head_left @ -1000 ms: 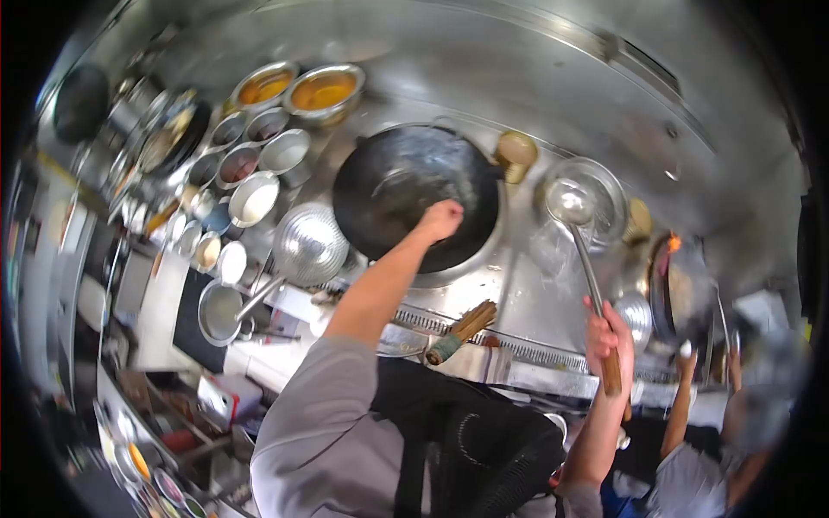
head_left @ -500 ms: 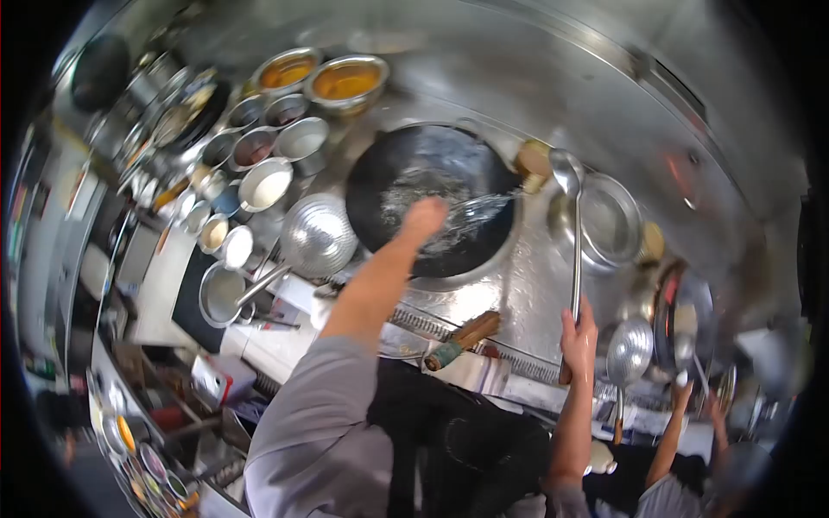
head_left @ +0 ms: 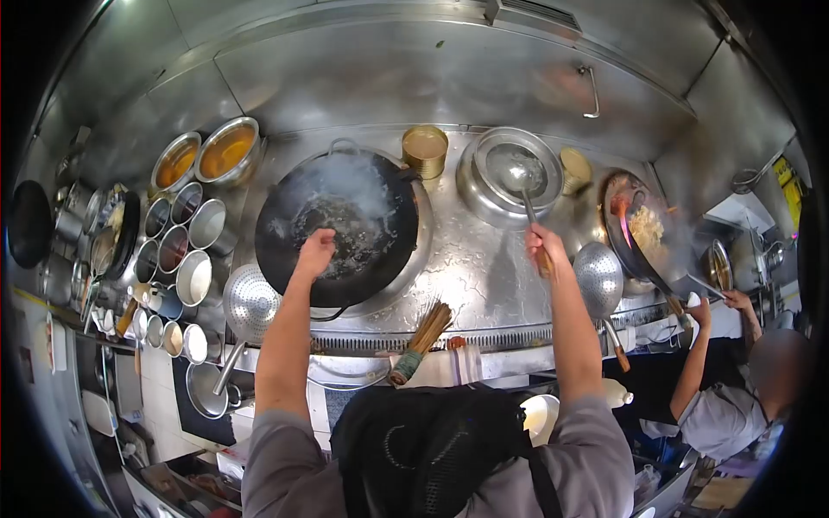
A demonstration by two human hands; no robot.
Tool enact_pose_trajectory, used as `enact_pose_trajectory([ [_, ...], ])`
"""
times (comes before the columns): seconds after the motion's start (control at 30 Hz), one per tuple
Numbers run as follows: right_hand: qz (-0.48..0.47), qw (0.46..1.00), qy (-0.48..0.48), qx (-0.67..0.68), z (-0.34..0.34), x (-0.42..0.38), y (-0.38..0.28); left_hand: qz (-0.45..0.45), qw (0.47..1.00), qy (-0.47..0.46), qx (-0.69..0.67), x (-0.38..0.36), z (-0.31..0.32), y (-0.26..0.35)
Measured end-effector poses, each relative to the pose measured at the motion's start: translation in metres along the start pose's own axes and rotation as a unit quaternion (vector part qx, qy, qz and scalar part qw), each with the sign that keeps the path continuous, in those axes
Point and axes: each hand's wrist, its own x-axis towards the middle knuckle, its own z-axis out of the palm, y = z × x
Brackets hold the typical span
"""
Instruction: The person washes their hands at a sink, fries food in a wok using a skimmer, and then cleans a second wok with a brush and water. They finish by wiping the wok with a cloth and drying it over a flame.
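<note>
Over the black wok (head_left: 276,259) my left hand (head_left: 318,250) is held with its fingers curled in. Whatever it may hold cannot be made out. Bubbling liquid (head_left: 350,237) covers the wok's bottom, and white steam rises from it. My right hand (head_left: 544,246) grips the handle of a metal ladle (head_left: 528,205). The ladle's bowl is down in a round metal pot (head_left: 471,186) of water, right of the wok. A bamboo wok brush (head_left: 423,341) lies at the stove's front edge, between my arms.
Several seasoning containers (head_left: 207,224) and two bowls of orange liquid (head_left: 229,148) stand left. Perforated strainers (head_left: 250,302) lie on both sides. A tin (head_left: 425,148) stands behind the wok. At right, a co-worker (head_left: 717,401) works by another wok (head_left: 626,229) holding food.
The view has swung and levelled. The ladle's bowl, raised beside the pot before, is now in it. A splash of liquid at the wok's right side is gone, and steam has thickened.
</note>
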Motion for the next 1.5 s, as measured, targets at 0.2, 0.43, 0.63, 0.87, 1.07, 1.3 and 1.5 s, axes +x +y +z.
enact_pose_trajectory([
  [0.2,0.068,0.969,-0.112,0.21,0.015,-0.101,-0.015,0.041,0.998,-0.014,0.045,0.009,0.039,0.018],
  [0.43,0.104,0.965,-0.18,0.162,0.072,-0.209,-0.023,0.045,0.998,-0.001,0.048,0.014,0.082,0.064],
  [0.63,0.092,0.981,-0.167,-0.042,0.135,-0.231,0.005,0.033,0.999,-0.024,0.0,0.018,0.09,0.082],
  [0.87,-0.142,0.907,-0.133,-0.374,0.168,-0.123,0.133,0.065,0.993,-0.017,0.102,-0.04,0.042,0.058],
  [1.07,0.022,0.95,-0.217,-0.222,0.255,-0.133,0.169,0.263,0.953,0.013,0.152,-0.169,-0.009,0.057],
  [1.3,-0.028,0.889,-0.343,-0.301,0.322,-0.138,0.199,0.22,0.96,0.174,0.017,-0.232,-0.031,0.058],
  [1.5,-0.176,0.78,0.054,-0.598,0.188,-0.15,0.303,0.023,0.904,0.161,-0.397,-0.245,-0.149,0.024],
])
